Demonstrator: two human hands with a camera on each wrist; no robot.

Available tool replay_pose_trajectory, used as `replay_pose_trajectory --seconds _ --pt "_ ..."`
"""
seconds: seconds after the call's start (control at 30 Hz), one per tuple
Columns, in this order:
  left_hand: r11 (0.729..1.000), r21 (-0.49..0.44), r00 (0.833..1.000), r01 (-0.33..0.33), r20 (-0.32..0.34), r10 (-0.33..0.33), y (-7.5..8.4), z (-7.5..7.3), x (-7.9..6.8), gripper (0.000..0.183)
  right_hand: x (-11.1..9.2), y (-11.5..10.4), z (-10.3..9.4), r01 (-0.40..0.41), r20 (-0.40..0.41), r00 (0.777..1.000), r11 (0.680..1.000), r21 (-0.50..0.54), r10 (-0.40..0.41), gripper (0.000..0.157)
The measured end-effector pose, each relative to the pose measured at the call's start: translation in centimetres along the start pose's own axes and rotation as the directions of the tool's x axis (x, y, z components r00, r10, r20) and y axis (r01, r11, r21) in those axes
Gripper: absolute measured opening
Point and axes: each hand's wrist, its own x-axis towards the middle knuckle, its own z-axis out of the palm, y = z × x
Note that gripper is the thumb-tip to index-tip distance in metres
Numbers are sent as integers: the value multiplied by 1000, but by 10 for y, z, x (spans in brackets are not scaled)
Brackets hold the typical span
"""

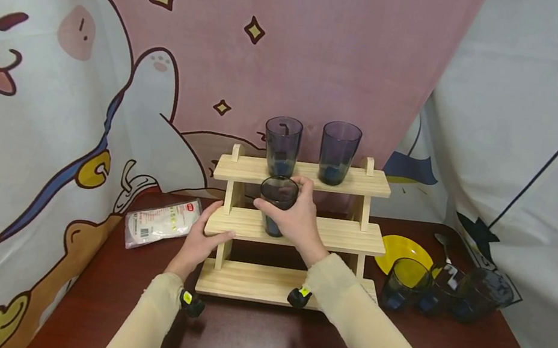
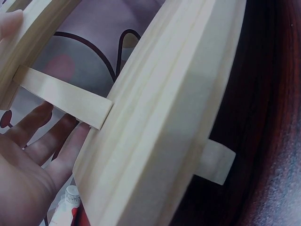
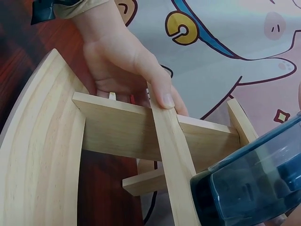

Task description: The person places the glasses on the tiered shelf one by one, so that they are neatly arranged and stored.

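Note:
A three-tier wooden shelf point(image 1: 283, 287) stands on the table. My left hand point(image 1: 197, 245) holds the left end of its middle board, thumb on the board and fingers behind it, as the right wrist view shows. My right hand point(image 1: 300, 220) grips a dark translucent cup point(image 1: 278, 189) between thumb and fingers. That cup is upright, its base point(image 3: 207, 200) at the middle board; whether it bears full weight there I cannot tell. On the top board stand two purplish cups, one on the left point(image 1: 282, 141) and one on the right point(image 1: 339, 150).
Several dark cups point(image 1: 405, 285) cluster on the table right of the shelf, by a yellow plate point(image 1: 399, 248) and a spoon point(image 1: 444, 243). A plastic-wrapped packet point(image 1: 164, 223) lies to the left. A white-capped bottle point(image 2: 70, 197) shows beyond the shelf. Printed cloth point(image 1: 331, 54) hangs behind.

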Motion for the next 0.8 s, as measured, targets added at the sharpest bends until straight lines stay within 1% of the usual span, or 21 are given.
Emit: replay_pose_trajectory --seconds 0.33,0.5,0.63,0.8 --pt "1000 19 1000 3 1 -3 0 0 0 84 -2 -2 1 0 -5 1000 1000 -27 0 91" --pt "1000 15 1000 -1 -4 1 -1 0 1 82 -4 3 0 -11 12 1000 999 -43 11 98" --pt "1000 12 1000 -1 -7 1 -3 -1 1 81 -10 10 -6 -3 29 1000 998 -65 5 103" --pt "1000 10 1000 -9 -9 9 -4 -1 1 81 -18 17 -18 28 52 998 998 -48 -26 99"
